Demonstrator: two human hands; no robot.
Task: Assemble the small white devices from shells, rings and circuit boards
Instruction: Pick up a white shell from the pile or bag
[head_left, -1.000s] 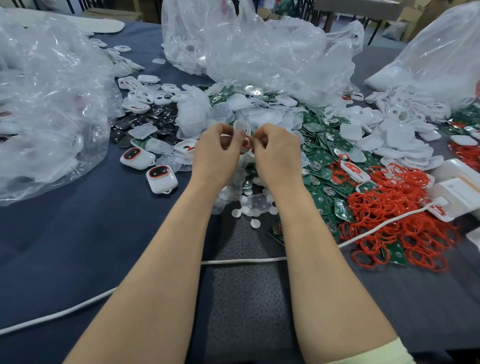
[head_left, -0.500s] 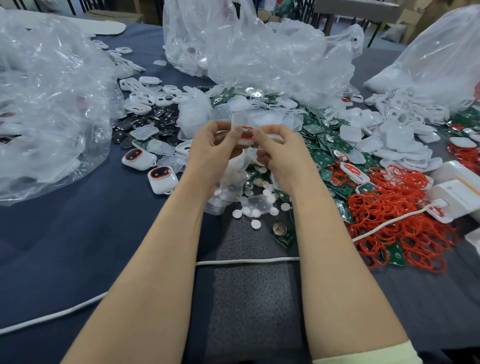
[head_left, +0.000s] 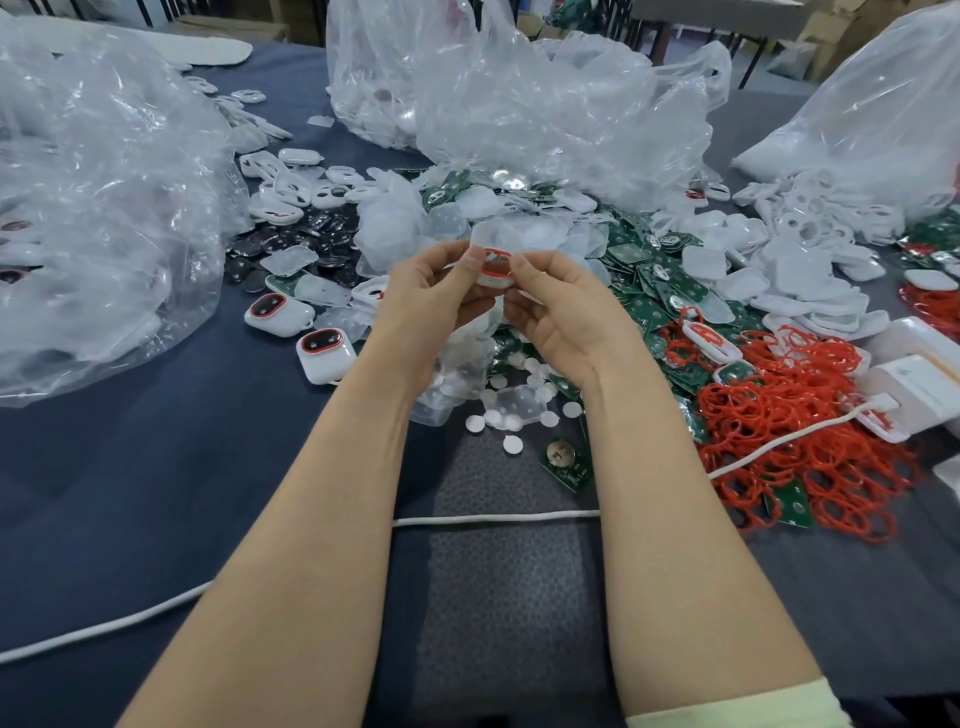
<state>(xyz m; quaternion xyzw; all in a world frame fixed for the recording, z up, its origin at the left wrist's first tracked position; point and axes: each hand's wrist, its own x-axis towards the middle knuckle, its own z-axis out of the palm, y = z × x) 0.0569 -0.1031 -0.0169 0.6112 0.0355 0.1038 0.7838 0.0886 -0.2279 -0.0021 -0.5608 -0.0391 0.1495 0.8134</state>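
Two bare hands meet at frame centre in the head view: left hand (head_left: 431, 296) and right hand (head_left: 561, 312) both pinch one small white plastic shell (head_left: 493, 279) bearing a red ring (head_left: 497, 255); fingers hide its lower half.

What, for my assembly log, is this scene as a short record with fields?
left hand: pinches the shell
right hand: pinches the shell's other side
shell: white, held above the table, red ring on its face
devices: two that look finished, on the table left of the hands
loose rings: red heap at right
boards: green heap behind the right hand
cable: white, crosses the table under both forearms
bags: clear plastic, at left, back and right
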